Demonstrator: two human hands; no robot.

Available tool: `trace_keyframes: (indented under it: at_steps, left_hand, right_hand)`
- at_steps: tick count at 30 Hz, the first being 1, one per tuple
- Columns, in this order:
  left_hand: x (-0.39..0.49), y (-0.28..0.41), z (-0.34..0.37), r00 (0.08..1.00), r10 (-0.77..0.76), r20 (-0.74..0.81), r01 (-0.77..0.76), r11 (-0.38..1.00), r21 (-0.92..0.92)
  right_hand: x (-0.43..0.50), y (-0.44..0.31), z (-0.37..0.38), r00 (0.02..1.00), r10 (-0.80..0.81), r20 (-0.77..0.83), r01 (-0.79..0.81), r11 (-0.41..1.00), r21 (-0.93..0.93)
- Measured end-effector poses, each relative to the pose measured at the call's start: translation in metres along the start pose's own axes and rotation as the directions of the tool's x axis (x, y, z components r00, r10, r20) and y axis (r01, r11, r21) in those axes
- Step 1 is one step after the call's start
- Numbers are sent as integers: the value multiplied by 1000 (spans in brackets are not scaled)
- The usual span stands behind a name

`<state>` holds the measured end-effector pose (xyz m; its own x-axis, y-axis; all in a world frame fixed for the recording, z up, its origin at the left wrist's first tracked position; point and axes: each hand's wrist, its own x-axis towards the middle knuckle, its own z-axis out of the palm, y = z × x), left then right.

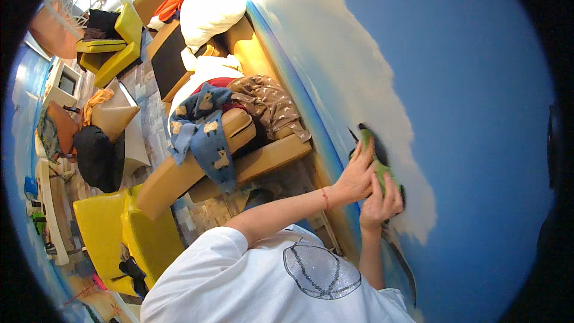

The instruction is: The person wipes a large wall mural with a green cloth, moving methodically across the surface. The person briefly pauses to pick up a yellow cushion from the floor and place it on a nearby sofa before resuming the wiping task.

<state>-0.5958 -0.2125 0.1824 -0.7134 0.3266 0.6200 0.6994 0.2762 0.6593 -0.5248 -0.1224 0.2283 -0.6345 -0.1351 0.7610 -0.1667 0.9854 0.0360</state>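
A green and black object (381,171), too covered by fingers for me to tell its kind, is held up in front of the painted blue wall (471,98). My left hand (356,178) grips its upper part, fingers stretched along the green side. Lower down, my right hand (380,204) has its fingers curled around the other end. A dark strap or cord (406,273) hangs below the right hand. Whether the object touches the wall is hard to tell.
A tan sofa (163,184) along the wall carries a blue patterned cloth (210,137), a brown patterned cloth (264,103) and a large white bundle (210,4). Yellow seats (101,229) and a pile with a black bag (96,157) stand on the wood-look floor (148,72).
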Motion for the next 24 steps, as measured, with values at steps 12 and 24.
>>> trace_keyframes:
  at_steps: [12, 24]
  left_hand:
    - [-110, -44, 1, 897, -330, 293, 327, 943, 61]
    - [-275, -62, -158, 613, -676, 408, 530, 736, 421]
  right_hand:
    - [-55, -18, 58, 948, 34, 316, -100, 976, 196]
    - [-129, -158, 106, 652, -289, 701, -458, 587, 668]
